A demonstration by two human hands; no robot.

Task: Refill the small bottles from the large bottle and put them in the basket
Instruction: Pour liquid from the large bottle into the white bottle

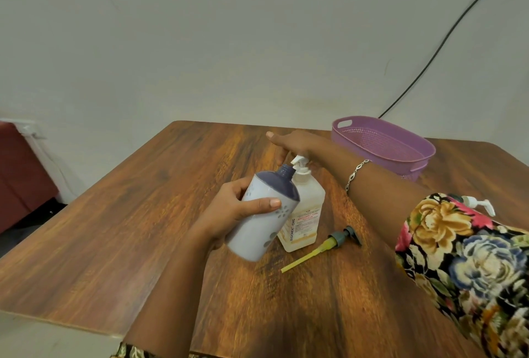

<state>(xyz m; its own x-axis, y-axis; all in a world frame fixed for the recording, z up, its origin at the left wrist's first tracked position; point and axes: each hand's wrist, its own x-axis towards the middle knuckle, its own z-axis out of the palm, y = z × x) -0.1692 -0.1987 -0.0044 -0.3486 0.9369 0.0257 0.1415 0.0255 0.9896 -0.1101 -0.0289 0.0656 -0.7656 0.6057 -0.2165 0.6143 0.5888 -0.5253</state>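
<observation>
Two hands, one fill point: left hand (pixel 229 210) grips small bottle (pixel 257 233), tilted, open neck aimed at 1 o'clock and meeting the spout (pixel 295 160) of the large bottle (pixel 306 203); right hand (pixel 294 141), fingers straight, lies on that pump (pixel 303 170); basket (pixel 380 143) stands at 2 o'clock, well apart.

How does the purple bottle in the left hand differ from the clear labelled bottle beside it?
The purple bottle is opaque, held tilted, its neck open with no pump. The clear bottle is see-through, stands upright on the table, and has its white pump fitted. Both are plastic bottles.
</observation>
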